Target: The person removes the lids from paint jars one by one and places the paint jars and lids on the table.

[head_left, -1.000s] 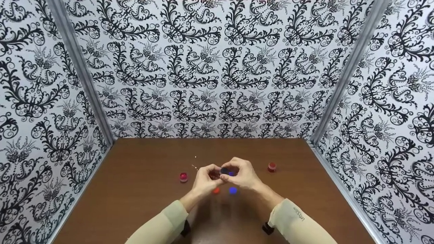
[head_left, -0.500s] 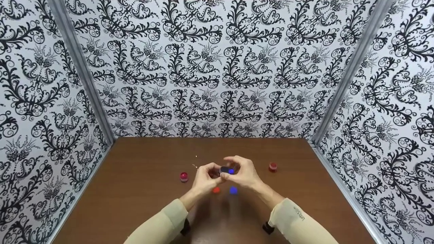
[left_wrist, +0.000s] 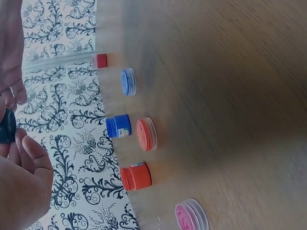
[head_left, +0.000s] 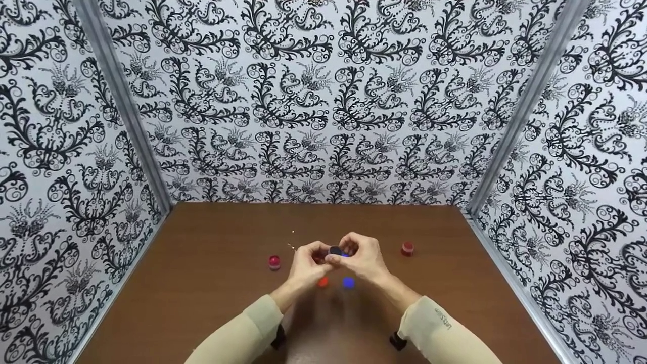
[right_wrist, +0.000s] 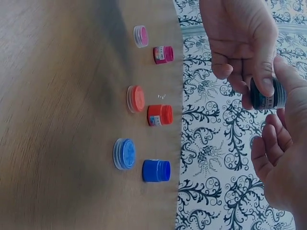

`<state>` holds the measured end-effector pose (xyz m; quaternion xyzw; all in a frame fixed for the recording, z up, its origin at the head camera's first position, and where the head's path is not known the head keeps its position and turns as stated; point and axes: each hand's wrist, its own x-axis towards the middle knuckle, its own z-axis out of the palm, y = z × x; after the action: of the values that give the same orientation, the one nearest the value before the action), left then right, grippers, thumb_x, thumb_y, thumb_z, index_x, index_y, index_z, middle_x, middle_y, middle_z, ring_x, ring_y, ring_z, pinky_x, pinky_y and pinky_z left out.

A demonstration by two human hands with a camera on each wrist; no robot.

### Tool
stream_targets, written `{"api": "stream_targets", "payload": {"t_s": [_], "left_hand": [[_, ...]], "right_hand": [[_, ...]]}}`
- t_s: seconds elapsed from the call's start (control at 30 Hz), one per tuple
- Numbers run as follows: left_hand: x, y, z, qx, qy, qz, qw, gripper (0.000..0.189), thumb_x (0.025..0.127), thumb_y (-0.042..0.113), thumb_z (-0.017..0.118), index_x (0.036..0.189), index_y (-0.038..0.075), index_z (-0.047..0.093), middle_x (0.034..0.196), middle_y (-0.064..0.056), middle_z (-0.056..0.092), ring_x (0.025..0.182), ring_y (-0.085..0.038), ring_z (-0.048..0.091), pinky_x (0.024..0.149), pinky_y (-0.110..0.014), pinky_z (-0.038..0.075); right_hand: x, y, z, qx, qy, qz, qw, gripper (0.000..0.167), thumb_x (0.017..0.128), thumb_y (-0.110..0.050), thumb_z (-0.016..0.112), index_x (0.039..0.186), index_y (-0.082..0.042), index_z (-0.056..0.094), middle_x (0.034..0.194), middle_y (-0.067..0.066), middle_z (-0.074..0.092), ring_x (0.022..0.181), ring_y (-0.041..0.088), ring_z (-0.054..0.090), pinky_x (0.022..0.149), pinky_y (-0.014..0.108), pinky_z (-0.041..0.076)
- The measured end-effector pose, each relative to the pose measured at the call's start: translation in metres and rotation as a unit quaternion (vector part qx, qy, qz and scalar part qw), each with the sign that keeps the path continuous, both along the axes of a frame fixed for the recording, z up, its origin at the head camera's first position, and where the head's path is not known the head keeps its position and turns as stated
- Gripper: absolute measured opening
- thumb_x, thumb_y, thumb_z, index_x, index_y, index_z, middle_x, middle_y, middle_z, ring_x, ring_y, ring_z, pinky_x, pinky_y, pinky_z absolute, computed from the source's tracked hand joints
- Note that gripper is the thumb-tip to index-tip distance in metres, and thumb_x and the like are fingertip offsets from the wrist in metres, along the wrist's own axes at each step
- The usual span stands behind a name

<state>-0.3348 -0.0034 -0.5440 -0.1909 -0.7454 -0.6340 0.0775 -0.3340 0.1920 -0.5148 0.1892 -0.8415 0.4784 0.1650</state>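
A small dark paint jar (right_wrist: 261, 96) with a clear ridged lid (right_wrist: 280, 95) is held above the table between both hands. My left hand (head_left: 306, 264) pinches its dark body, thumb pressed along the side. At the lid end is my right hand (head_left: 368, 258), its thumb and curled fingers around the lid. In the head view the jar (head_left: 335, 251) shows only its dark end between the fingertips. Below the hands, an orange lid (head_left: 323, 281) and a blue lid (head_left: 348, 282) lie on the table. Behind them stand an orange jar (right_wrist: 159, 115) and a blue jar (right_wrist: 156, 170), both lidless.
To the left, a magenta jar (head_left: 274, 262) stands behind a pink-coated lid (right_wrist: 140, 36). A red jar (head_left: 407, 248) is at the right. Tiny pale specks (head_left: 292, 246) lie near the left hand. Patterned walls (head_left: 323, 126) enclose the brown table (head_left: 212, 303).
The right fingers lift off and spread half a second ago, showing more of the dark jar, then curl in around its lid again. The left hand keeps its grip on the jar.
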Motion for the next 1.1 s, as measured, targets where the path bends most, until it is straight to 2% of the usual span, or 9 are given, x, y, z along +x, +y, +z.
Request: {"api": "stream_targets", "payload": {"t_s": [0.1,0.3,0.37,0.53,0.63,0.73,0.87,1.0,1.1], "left_hand": [[-0.001,0.001,-0.001,-0.001,0.0,-0.002,1.0,0.02,0.085,0.009,0.095,0.099,0.003,0.082,0.097,-0.018,0.084,0.081,-0.003,0.071,0.08,-0.022,0.062],[-0.004,0.0,0.0,-0.006,0.001,-0.015,0.9999,0.02,0.087,0.01,0.094,0.102,0.003,0.083,0.096,-0.018,0.083,0.082,-0.004,0.07,0.08,-0.021,0.062],[-0.005,-0.001,0.0,-0.013,0.003,-0.017,0.9998,0.021,0.087,0.01,0.095,0.103,0.003,0.083,0.095,-0.017,0.082,0.081,-0.004,0.07,0.079,-0.021,0.061],[-0.007,-0.002,0.001,-0.034,0.006,-0.02,0.9992,0.023,0.088,0.012,0.094,0.108,0.004,0.084,0.096,-0.016,0.083,0.082,-0.004,0.07,0.079,-0.02,0.06],[-0.007,-0.003,0.0,-0.043,0.01,-0.018,0.9989,0.024,0.089,0.013,0.094,0.109,0.004,0.084,0.097,-0.016,0.083,0.082,-0.005,0.07,0.079,-0.022,0.061],[-0.008,-0.004,-0.002,-0.047,0.012,-0.013,0.9987,0.025,0.089,0.014,0.094,0.109,0.004,0.083,0.097,-0.017,0.083,0.082,-0.006,0.07,0.078,-0.023,0.06],[-0.01,-0.005,-0.005,-0.053,0.013,0.001,0.9985,0.025,0.088,0.013,0.094,0.109,0.004,0.083,0.095,-0.014,0.082,0.081,-0.004,0.068,0.077,-0.019,0.058],[-0.012,-0.006,-0.007,-0.048,0.022,0.017,0.9985,0.023,0.086,0.008,0.092,0.108,0.003,0.084,0.094,-0.014,0.083,0.081,-0.002,0.068,0.079,-0.023,0.061],[-0.014,-0.006,-0.007,-0.039,0.03,0.027,0.9984,0.022,0.084,0.002,0.088,0.106,0.003,0.084,0.093,-0.014,0.083,0.079,-0.002,0.069,0.08,-0.03,0.064]], "right_hand": [[0.0,0.002,0.0,0.005,0.014,0.006,0.9999,0.033,0.079,-0.025,0.105,0.093,-0.01,0.08,0.08,0.014,0.076,0.069,0.008,0.062,0.066,0.019,0.052],[-0.004,0.005,0.002,0.035,0.076,0.036,0.9959,0.025,0.082,-0.02,0.101,0.097,-0.008,0.085,0.083,0.012,0.075,0.073,0.03,0.069,0.069,0.019,0.051],[-0.006,0.005,0.002,0.045,0.089,0.051,0.9937,0.021,0.083,-0.017,0.098,0.099,-0.009,0.087,0.084,0.011,0.074,0.076,0.029,0.069,0.071,0.018,0.051],[-0.009,0.006,0.004,0.035,0.088,0.095,0.991,0.022,0.084,-0.009,0.092,0.106,-0.008,0.088,0.093,0.011,0.076,0.084,0.012,0.066,0.075,0.02,0.054],[-0.009,0.005,0.004,0.02,0.075,0.117,0.9901,0.028,0.083,-0.002,0.087,0.111,-0.002,0.087,0.098,0.016,0.077,0.087,0.013,0.067,0.075,0.024,0.057],[-0.009,0.004,0.004,0.02,0.059,0.126,0.9901,0.032,0.084,0.0,0.082,0.116,-0.001,0.086,0.104,0.018,0.077,0.089,0.023,0.07,0.075,0.025,0.058],[-0.008,0.001,0.002,0.031,0.052,0.118,0.9912,0.036,0.086,-0.003,0.083,0.122,0.0,0.084,0.109,0.017,0.078,0.094,0.026,0.071,0.081,0.025,0.058],[-0.008,-0.003,0.0,0.034,0.056,0.07,0.9954,0.043,0.086,-0.015,0.094,0.125,-0.002,0.083,0.104,0.014,0.079,0.089,0.014,0.07,0.081,0.029,0.061],[-0.008,-0.006,-0.001,0.023,0.042,0.029,0.9984,0.05,0.081,-0.024,0.102,0.123,-0.006,0.082,0.098,0.01,0.079,0.081,0.006,0.068,0.076,0.029,0.062]]}}
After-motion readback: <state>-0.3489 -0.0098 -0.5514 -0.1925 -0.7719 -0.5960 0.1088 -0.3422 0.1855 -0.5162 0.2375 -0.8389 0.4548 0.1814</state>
